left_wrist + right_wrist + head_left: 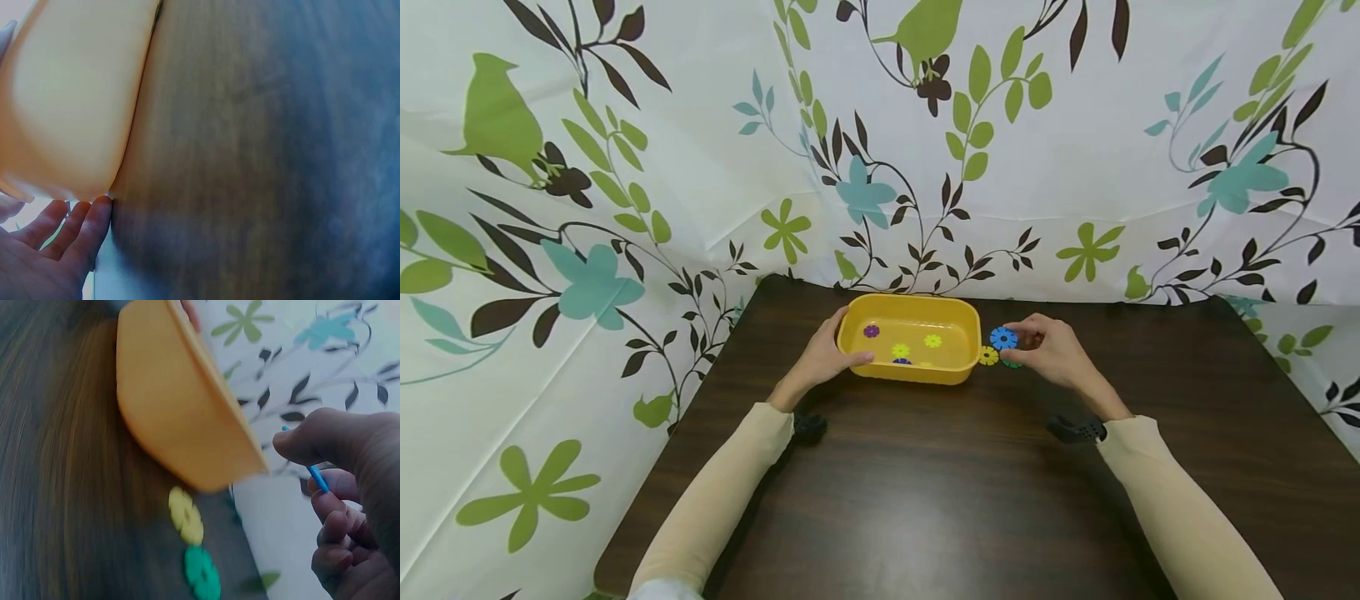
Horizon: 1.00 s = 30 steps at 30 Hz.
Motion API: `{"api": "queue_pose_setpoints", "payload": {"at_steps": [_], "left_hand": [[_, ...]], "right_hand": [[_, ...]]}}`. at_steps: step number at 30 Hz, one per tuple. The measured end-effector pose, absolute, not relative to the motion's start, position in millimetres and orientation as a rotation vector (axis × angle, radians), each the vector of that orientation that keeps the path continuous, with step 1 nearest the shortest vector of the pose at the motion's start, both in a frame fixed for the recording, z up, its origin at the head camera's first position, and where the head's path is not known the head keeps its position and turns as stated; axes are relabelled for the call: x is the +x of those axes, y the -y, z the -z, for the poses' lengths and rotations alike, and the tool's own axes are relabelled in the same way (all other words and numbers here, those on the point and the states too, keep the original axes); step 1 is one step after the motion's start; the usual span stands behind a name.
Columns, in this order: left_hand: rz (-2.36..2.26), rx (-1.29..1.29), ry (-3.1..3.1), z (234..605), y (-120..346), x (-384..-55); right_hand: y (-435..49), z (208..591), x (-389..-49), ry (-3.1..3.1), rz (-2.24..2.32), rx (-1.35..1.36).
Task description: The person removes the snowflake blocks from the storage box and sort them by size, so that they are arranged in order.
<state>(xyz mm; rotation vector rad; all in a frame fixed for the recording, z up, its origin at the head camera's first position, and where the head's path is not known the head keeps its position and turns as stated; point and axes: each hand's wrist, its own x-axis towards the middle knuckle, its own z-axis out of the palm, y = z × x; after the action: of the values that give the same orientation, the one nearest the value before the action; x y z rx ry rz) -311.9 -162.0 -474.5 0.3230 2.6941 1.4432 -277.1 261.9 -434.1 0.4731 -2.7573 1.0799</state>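
Observation:
A yellow plastic tub stands near the back of the table, and my left hand holds its left end. The left thumb lies over the near rim, while the fingertips touch the outer end wall. Just past the tub's right end, my right hand pinches a blue notched flower-shaped disc between thumb and fingers. In the right wrist view the blue disc is seen edge-on. Below it on the table lie a yellow disc and a green disc, the green one partly hidden by the hand in the head view.
Inside the tub are several discs, among them a purple one and a yellow-green one. The dark wooden table reaches back to a patterned cloth hanging behind and at the left.

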Motion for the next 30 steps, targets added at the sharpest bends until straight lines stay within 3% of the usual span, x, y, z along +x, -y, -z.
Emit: {"api": "queue_pose_setpoints", "payload": {"at_steps": [17, 30], "left_hand": [[-1.437, 0.326, -2.694, 476, 164, -313], [-1.434, 0.356, -2.701, 477, 164, -313]], "right_hand": [[-336, 469, -272, 2.846, -0.983, 0.228], [-359, 478, -271, 2.983, -0.928, 0.156]]}}
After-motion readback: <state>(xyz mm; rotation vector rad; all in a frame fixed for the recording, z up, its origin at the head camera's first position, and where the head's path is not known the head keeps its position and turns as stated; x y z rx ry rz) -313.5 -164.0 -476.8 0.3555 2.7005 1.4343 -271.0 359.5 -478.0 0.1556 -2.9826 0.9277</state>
